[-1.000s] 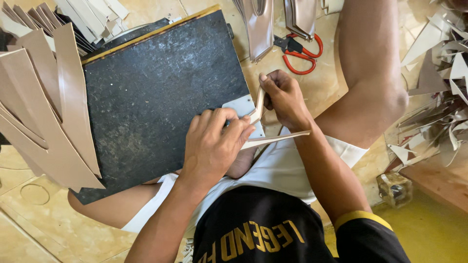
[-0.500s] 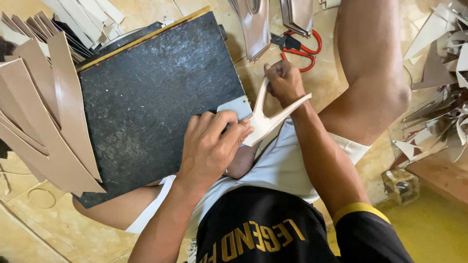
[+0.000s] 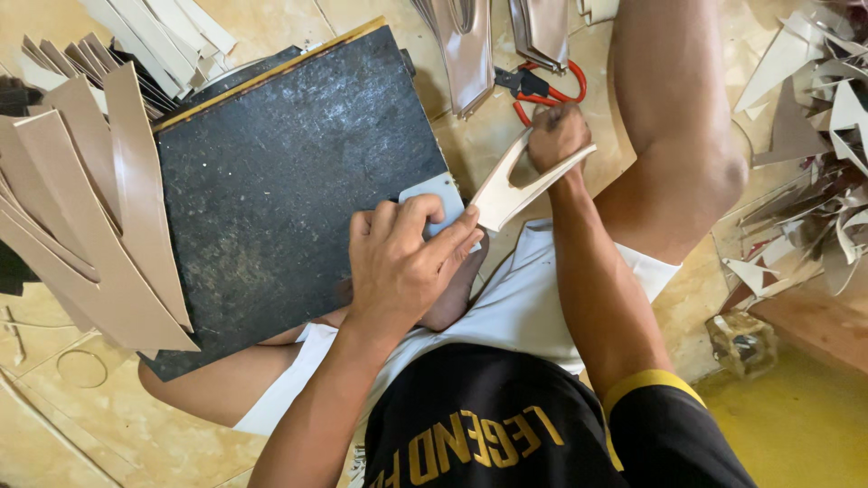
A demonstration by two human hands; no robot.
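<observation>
Tan leather-like cut piece, forked in shape, thin and flat: my right hand grips it by the fork, fingers clenched around one prong, the joined tail pointing toward seven o'clock and meeting my left fingertips. Judged light and pliant, likely to flop if held at one end only; the surface looks smooth, so a firm pinch near the joint of the fork should serve best. Left hand: pressed palm-down, fingers curled over a small pale grey block at the near right corner of the black board on my lap. At nine o'clock of the board, a stack of tan strips. At twelve o'clock, past the board's right corner, red-handled scissors on the tiled floor, partly under hanging pieces. At three o'clock, beyond my raised knee, a heap of offcuts.
</observation>
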